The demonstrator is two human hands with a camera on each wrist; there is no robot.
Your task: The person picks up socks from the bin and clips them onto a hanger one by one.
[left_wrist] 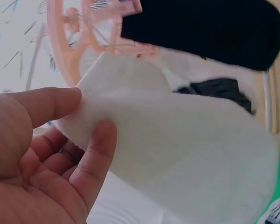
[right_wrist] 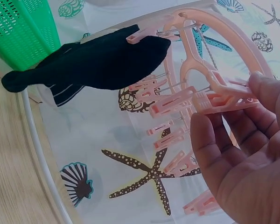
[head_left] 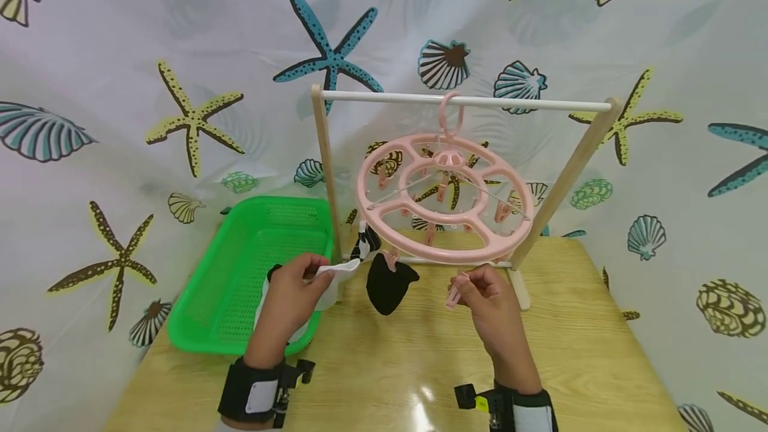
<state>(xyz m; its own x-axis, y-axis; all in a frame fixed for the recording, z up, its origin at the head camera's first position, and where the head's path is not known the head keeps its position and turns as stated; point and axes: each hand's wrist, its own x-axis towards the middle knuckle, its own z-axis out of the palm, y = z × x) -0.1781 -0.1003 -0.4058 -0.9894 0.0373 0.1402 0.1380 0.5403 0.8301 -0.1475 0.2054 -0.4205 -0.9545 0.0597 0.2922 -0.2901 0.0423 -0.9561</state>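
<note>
A white sock [left_wrist: 177, 135] is pinched at its cuff by my left hand [head_left: 297, 292], near the front right of the green basket. My right hand [head_left: 495, 299] holds a pink clothespin [head_left: 456, 291] between thumb and fingers, below the front rim of a round pink drying hanger [head_left: 435, 252]. From that hanger a black sock [head_left: 387, 285] hangs by a clip at the front. Behind it, to the left, hangs a black and white striped sock [head_left: 367, 243]. Several other pink clips [right_wrist: 170, 140] dangle under the ring.
The green basket [head_left: 204, 272] stands at the left with dark and white cloth in its front right corner. A wooden rack [head_left: 327, 159] with a white bar [head_left: 384, 97] carries the hanger. A patterned curtain [head_left: 252, 39] hangs behind the wooden table [head_left: 384, 365].
</note>
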